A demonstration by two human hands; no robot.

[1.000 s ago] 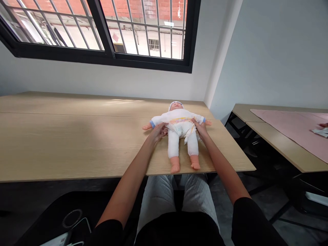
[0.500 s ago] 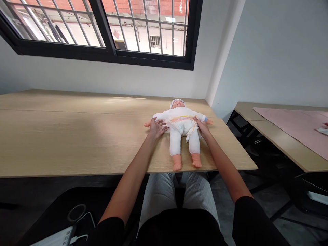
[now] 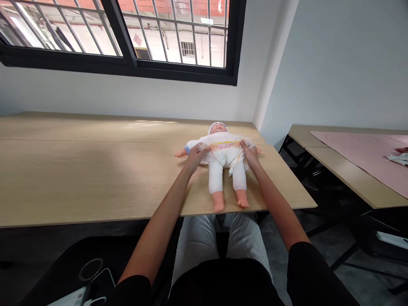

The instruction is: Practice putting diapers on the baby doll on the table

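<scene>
A baby doll in white clothes and a cap lies on its back on the wooden table, feet toward the near edge. Around its hips and belly is a white diaper with a coloured band at the waist. My left hand pinches the diaper's side at the left of the doll's waist. At the right of the waist, my right hand has its fingers closed on the diaper's other side.
To the right stands another table with a pink cloth; part of another person's hand shows there by a pale item. A black chair is at the lower left.
My left hand has gone from spread fingers to a pinch and moved slightly up with the diaper's side. My right hand has risen slightly. The view has shifted a little.
</scene>
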